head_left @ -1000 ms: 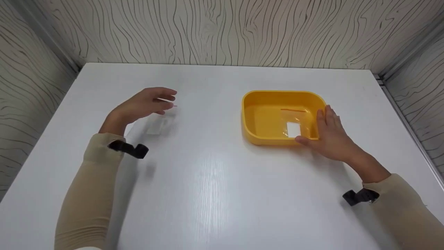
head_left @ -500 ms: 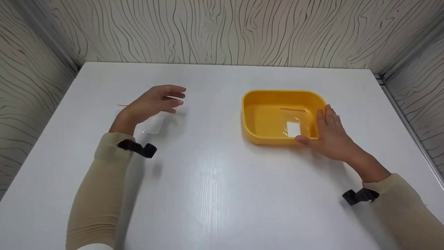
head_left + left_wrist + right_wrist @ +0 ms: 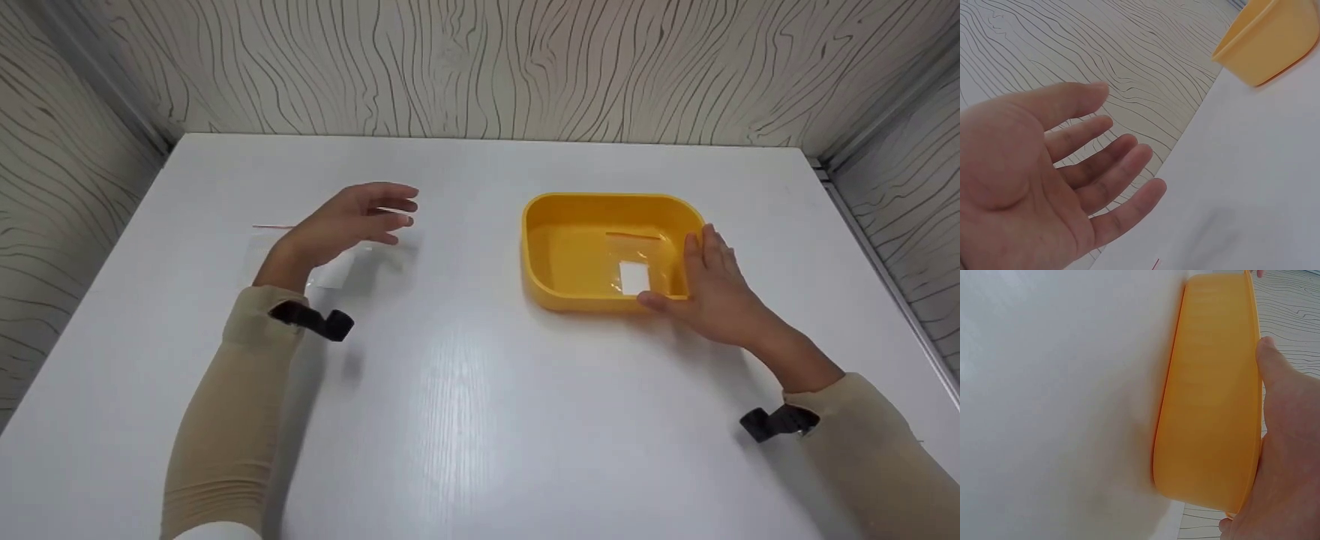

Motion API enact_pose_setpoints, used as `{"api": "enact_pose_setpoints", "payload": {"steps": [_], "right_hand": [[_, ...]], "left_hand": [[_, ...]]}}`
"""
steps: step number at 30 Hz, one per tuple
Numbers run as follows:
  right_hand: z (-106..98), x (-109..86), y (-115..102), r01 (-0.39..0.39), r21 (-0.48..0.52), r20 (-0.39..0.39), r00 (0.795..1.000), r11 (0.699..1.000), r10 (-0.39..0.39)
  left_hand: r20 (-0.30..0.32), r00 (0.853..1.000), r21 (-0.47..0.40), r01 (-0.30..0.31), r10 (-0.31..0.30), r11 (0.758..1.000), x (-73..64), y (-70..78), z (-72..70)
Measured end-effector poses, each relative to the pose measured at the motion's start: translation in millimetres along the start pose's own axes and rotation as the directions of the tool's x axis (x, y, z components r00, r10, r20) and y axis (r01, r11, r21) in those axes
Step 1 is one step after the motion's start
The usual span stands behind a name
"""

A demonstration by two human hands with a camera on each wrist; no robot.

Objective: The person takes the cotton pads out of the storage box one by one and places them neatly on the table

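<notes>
My left hand (image 3: 349, 223) hovers palm inward over the left side of the table, fingers spread and slightly bent, with nothing between them in the left wrist view. Beneath its wrist lies a clear zip bag (image 3: 262, 251) with a red seal line and a white label patch, partly hidden by the hand. My right hand (image 3: 720, 300) holds the near right corner of a yellow plastic bin (image 3: 592, 305), thumb on the front rim and fingers along the right side. Inside the bin, toward its right, lies another clear zip bag (image 3: 634, 259) with a red line and white label.
The white table (image 3: 465, 420) ends at a wood-grain patterned wall (image 3: 480, 67) at the back. Similar panels stand at both sides. A black camera mount (image 3: 311, 319) sticks out from the left sleeve, and another black mount (image 3: 780, 422) from the right.
My left hand has drifted right, leaving more of the zip bag under it exposed, including the red line on its left. The right hand and the yellow bin have stayed put.
</notes>
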State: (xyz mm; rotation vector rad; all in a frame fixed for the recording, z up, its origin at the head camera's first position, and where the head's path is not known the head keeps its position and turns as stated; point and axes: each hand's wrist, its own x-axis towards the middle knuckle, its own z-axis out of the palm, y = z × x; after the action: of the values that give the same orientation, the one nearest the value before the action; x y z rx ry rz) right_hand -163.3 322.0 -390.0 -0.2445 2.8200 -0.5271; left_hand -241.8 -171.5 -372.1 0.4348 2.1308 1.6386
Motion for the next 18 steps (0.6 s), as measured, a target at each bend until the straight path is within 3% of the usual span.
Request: {"api": "enact_pose_setpoints", "payload": {"steps": [18], "right_hand": [[0.2, 0.3, 1.1, 0.022, -0.005, -0.026, 0.999, 1.000, -0.022]], "left_hand": [[0.035, 0.998, -0.064, -0.042, 0.044, 0.997, 8.7, 7.3, 10.4]]}}
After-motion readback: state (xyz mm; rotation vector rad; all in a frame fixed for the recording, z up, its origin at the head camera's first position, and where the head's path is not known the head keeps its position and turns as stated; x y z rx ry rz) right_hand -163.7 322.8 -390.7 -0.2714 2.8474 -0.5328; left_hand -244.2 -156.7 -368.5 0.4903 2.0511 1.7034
